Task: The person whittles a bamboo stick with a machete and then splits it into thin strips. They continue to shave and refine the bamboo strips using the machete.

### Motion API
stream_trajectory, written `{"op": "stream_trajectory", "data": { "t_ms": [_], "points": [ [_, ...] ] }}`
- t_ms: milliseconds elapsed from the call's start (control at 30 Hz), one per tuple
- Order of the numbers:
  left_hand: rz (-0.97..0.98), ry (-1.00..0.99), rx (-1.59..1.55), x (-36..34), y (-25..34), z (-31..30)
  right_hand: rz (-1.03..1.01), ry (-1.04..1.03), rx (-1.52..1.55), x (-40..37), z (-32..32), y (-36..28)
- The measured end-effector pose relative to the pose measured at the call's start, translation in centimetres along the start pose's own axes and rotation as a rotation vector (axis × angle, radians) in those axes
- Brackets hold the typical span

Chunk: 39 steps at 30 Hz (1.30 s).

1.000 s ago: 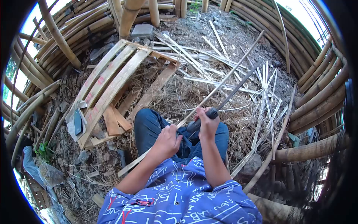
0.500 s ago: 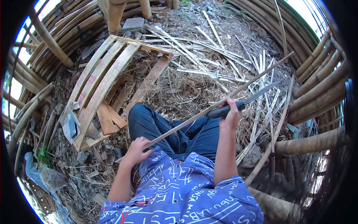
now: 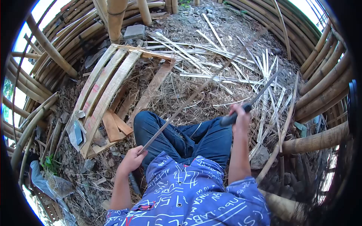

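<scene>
My left hand point(image 3: 132, 160) is closed around the near end of a long, thin bamboo strip point(image 3: 181, 108). From there the strip slants up and to the right, over my knee, its far part blurred. My right hand point(image 3: 240, 120) grips a knife point(image 3: 265, 87) by its dark handle, the long narrow blade pointing up and right. Knife and strip are apart. Beside my left forearm, a dark, narrow object point(image 3: 134, 184) lies partly hidden; I cannot make out its kind.
Split bamboo strips point(image 3: 222, 78) lie scattered ahead over shavings. A slatted wooden pallet point(image 3: 100, 90) is at the left, with a phone-like object point(image 3: 78, 135) in plastic on it. Bamboo poles point(image 3: 320, 138) stack along both sides. A grey block point(image 3: 134, 31) sits at the back.
My right hand has come off the strip and moved slightly right and down with the knife. My left hand now grips the strip's near end, and the strip has swung steeper.
</scene>
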State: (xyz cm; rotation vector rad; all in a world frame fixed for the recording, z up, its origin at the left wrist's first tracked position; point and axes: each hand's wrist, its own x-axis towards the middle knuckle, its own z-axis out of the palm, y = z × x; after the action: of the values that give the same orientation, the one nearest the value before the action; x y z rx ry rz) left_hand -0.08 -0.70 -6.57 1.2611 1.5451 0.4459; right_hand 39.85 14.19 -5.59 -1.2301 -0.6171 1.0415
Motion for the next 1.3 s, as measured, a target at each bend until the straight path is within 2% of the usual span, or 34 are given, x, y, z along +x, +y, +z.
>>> {"op": "stream_trajectory", "data": {
  "t_ms": [67, 100, 167, 233, 300, 367, 500, 567, 667, 833, 1033, 1133, 1233, 1300],
  "points": [
    [0.076, 0.013, -0.032, 1.1, 0.8, 1.0, -0.015, -0.079, -0.145, -3.6, 0.3, 1.6],
    [0.071, 0.02, -0.034, 1.9, 1.1, 1.7, 0.038, -0.132, -0.097, -4.9, 0.2, 3.2],
    [0.146, 0.04, 0.098, 3.4, 2.2, 3.3, 0.114, -0.298, -0.241, -7.6, -0.1, 5.7],
    [0.119, 0.031, 0.136, 5.3, 2.3, 4.7, 0.156, -0.431, -0.357, -9.3, 0.6, 6.9],
    [0.106, 0.017, 0.18, 6.5, 3.1, 5.7, -0.027, -0.6, -0.661, -9.9, 1.2, 7.3],
    [0.015, 0.02, 0.238, 7.1, 3.7, 6.3, -0.138, -0.691, -0.818, -10.1, 1.9, 8.6],
    [-0.002, -0.044, 0.186, 7.4, 3.6, 7.4, -0.133, -0.804, -1.067, -10.2, 2.9, 9.3],
    [-0.019, -0.031, 0.194, 6.7, 4.0, 7.6, -0.105, -0.813, -1.082, -10.2, 3.1, 9.5],
    [0.233, 0.034, 0.208, 6.1, 3.1, 7.9, -0.01, -0.798, -1.109, -9.8, 3.3, 8.6],
    [0.194, 0.014, 0.348, 4.6, 3.4, 7.8, 0.004, -0.806, -1.187, -8.3, 2.3, 8.0],
    [0.173, 0.035, 0.411, 1.0, 2.9, 6.2, 0.012, -0.486, -1.313, -1.4, -2.9, 9.2],
    [0.167, 0.043, 0.418, -0.4, 2.8, 5.9, 0.062, -0.436, -1.362, 0.2, -4.0, 7.2],
    [0.185, 0.042, 0.398, -0.5, 2.7, 5.9, 0.035, -0.427, -1.334, -0.7, -3.2, 6.7],
    [0.192, 0.045, 0.399, 0.0, 3.0, 6.1, -0.076, -0.437, -1.18, -2.0, -2.6, 7.9]
  ]
}}
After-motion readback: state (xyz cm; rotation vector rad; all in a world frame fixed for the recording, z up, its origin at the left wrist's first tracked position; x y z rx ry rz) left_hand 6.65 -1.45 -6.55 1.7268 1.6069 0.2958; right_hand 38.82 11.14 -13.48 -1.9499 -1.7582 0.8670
